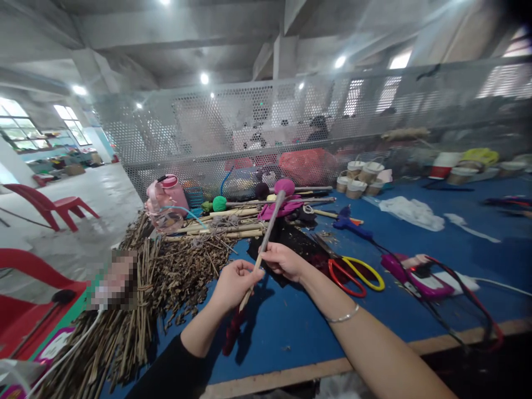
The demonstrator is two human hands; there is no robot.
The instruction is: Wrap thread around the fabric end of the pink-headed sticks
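Far left, a red chair [68, 205] stands on the floor. Dried stalks [141, 316] cover the near left of the blue table [291, 346], with a pink bottle [177, 195] farther back. My left hand [236, 285] pinches a thin stick [272, 224] near its pale lower end; my right hand [285, 261] grips it higher up, so I hold it tilted above the table between 2 hands. Right of them lie scissors [331, 271] with 1 red and 1 yellow handle, then a purple power strip [432, 286].
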